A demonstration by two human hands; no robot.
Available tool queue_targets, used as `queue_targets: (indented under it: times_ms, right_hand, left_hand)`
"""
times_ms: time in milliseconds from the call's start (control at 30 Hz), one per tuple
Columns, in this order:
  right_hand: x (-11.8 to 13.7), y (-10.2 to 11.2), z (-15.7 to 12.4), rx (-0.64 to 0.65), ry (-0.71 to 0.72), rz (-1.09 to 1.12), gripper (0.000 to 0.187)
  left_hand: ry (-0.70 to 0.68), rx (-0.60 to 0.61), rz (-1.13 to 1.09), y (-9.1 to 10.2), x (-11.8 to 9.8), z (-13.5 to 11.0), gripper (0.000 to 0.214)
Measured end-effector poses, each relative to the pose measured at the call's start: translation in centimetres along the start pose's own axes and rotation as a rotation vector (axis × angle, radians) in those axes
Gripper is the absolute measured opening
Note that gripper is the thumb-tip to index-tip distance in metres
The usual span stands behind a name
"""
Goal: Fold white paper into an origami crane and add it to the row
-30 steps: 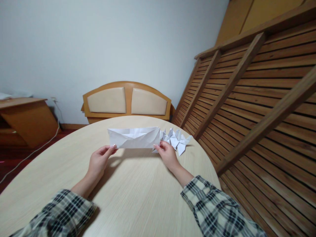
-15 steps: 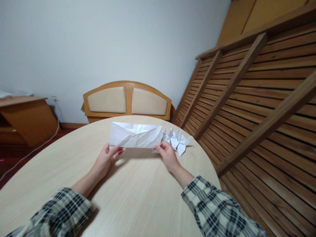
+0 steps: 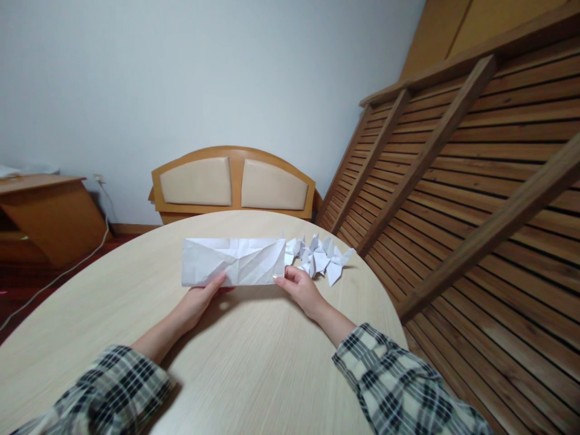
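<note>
A creased sheet of white paper, folded into a long rectangle, is held up over the table in front of me. My left hand grips its lower edge left of the middle, thumb on the near face and fingers behind. At the lower right corner, my right hand pinches the paper between thumb and fingers. Just beyond my right hand, several folded white paper cranes stand bunched on the table; the paper and hand cover part of them.
The round pale wooden table spans the space before me. Behind it stands a headboard against the wall. A slatted wooden bed frame leans along the right. At far left are a desk and a white cable.
The folded paper has shifted left and toward me. My left hand has slid inward along its lower edge, while my right hand keeps its pinch near the right corner.
</note>
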State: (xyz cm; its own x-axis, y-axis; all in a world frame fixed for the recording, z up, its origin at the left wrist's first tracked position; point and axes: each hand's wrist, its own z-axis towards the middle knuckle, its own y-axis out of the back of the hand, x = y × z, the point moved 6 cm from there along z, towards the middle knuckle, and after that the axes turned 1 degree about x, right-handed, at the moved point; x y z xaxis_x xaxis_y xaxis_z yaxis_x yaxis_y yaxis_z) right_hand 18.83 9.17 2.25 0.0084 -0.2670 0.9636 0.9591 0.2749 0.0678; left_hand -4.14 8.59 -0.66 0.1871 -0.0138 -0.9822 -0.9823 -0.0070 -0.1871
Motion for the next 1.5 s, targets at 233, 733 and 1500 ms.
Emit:
queue_targets:
  times_ms: [233, 733, 1500]
  right_hand:
    - [0.1, -0.5, -0.2, 0.071, 0.003, -0.01, 0.036]
    - [-1.1, 0.7, 0.3, -0.094, -0.042, 0.16, 0.069]
    - [-0.5, -2.1, -1.0, 0.25, -0.112, 0.042, 0.029]
  left_hand:
    - [0.018, -0.035, 0.014, 0.0, -0.2, -0.2, 0.036]
    - [-0.077, -0.021, 0.115, 0.0, -0.9, -0.4, 0.038]
    - [-0.087, 0.113, 0.279, -2.1, -2.0, -1.4, 0.032]
